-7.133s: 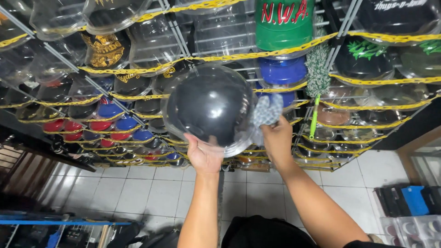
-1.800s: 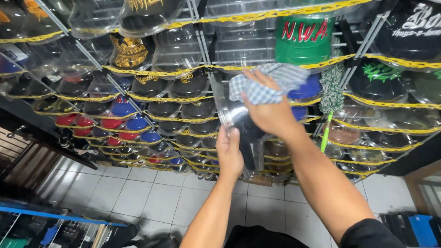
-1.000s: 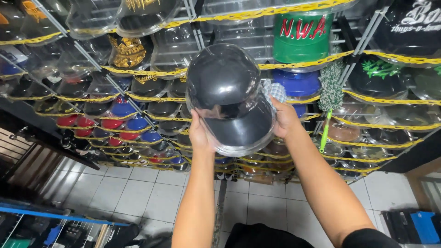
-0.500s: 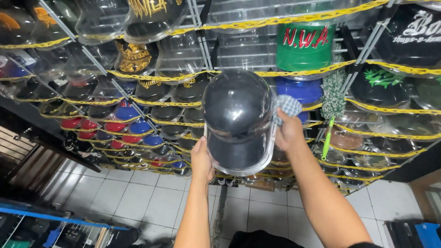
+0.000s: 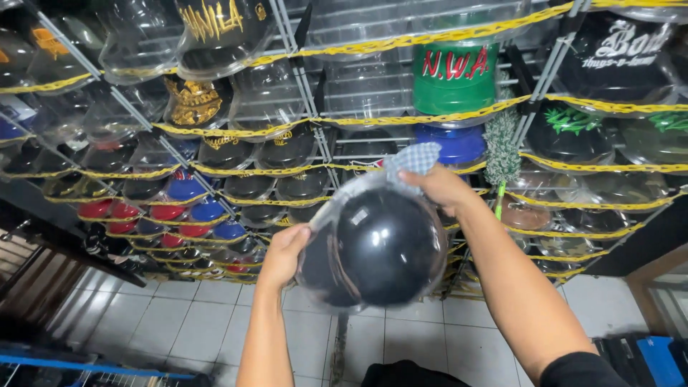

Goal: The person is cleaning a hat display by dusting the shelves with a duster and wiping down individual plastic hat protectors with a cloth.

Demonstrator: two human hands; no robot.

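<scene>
The person holds a clear plastic cap case (image 5: 373, 247) up in front of a wall rack (image 5: 308, 93), with a black cap (image 5: 387, 247) shut inside it. The left hand (image 5: 283, 254) is closed on the case's left edge, fingers curled over the rim. The right hand (image 5: 441, 188) grips the top right of the case and pinches a blue-and-white checked cloth (image 5: 414, 159) against it, the cloth bunched above the fingers. The case is tilted so that the cap's rounded crown faces the camera.

By the look of it, the step in hand is wiping the outside of the case. The cloth sits only at the upper edge, so the broad clear front appears not yet covered in this pose. A next move would call for the left hand to hold the case steady while the cloth sweeps across the curved face, with light pressure, since the thin plastic likely flexes.

The rack is full of similar clear cases held back by yellow plastic chains (image 5: 430, 34). Many hold caps: a green cap (image 5: 453, 79) with red lettering above the right hand, a blue cap (image 5: 455, 143) just under it, and black, red and blue caps further left. Some cases look empty. A green-handled fluffy duster (image 5: 500, 147) hangs on the rack just right of the right hand. White floor tiles (image 5: 201, 330) lie below.
</scene>
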